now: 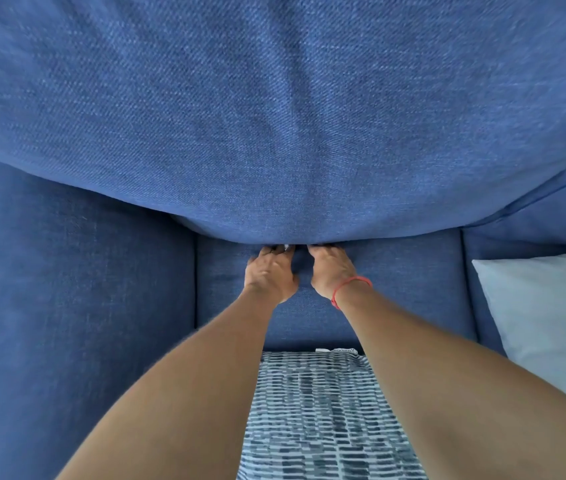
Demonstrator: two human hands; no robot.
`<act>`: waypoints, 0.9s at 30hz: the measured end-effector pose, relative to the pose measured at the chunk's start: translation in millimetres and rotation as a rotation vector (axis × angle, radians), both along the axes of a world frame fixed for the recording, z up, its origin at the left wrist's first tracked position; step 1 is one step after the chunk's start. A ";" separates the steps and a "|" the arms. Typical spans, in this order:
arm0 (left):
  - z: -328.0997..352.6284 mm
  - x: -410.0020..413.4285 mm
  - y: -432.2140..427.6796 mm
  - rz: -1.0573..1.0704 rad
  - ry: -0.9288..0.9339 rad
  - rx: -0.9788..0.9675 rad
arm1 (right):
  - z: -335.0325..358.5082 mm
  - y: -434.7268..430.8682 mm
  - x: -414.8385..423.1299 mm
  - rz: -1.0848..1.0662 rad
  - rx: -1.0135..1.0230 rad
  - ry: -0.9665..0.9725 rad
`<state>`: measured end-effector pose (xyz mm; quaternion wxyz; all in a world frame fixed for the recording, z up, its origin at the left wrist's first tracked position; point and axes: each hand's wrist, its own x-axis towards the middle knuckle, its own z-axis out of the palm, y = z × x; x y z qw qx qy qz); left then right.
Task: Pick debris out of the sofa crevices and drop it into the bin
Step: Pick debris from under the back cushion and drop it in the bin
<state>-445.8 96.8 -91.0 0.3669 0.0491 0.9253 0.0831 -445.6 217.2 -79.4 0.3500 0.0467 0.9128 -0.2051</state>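
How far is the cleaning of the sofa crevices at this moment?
Nothing visibly done: no bin or collected debris shows. In hand: the left hand and right hand reach into the crevice under the back cushion; something small and pale sits there. Left: pulling it out and binning it.

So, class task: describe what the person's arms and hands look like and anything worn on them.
Both forearms are bare, with no sleeves or gloves in view. The right hand has a thin red string bracelet looped around its wrist. The left hand and its wrist show nothing worn. No watch or ring can be made out.
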 end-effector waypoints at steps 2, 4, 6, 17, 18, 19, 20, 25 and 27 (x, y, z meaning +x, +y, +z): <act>6.4 3.8 0.5 0.041 0.005 0.021 | 5.7 -0.1 4.2 0.004 -0.011 0.007; 14.7 10.0 0.0 0.099 0.036 0.060 | 12.9 0.6 9.8 -0.013 -0.011 0.012; 25.3 19.9 -2.1 0.167 0.102 0.098 | 20.8 1.4 18.4 -0.069 -0.012 0.033; 119.3 60.0 -83.5 0.615 0.423 0.296 | 114.5 -69.5 23.6 -0.115 -0.165 0.288; 126.8 61.0 -97.5 0.653 0.458 0.293 | 123.5 -85.2 20.2 -0.095 -0.181 0.303; 133.2 61.4 -112.5 0.689 0.505 0.287 | 132.5 -101.9 17.1 -0.066 -0.194 0.312; 139.9 61.6 -127.8 0.725 0.563 0.289 | 141.4 -119.5 14.1 -0.034 -0.208 0.319; 170.4 68.1 -208.2 0.850 0.752 0.375 | 181.4 -214.0 8.4 0.121 -0.302 0.396; 180.8 75.0 -241.7 0.922 0.809 0.394 | 193.4 -253.2 11.8 0.198 -0.322 0.424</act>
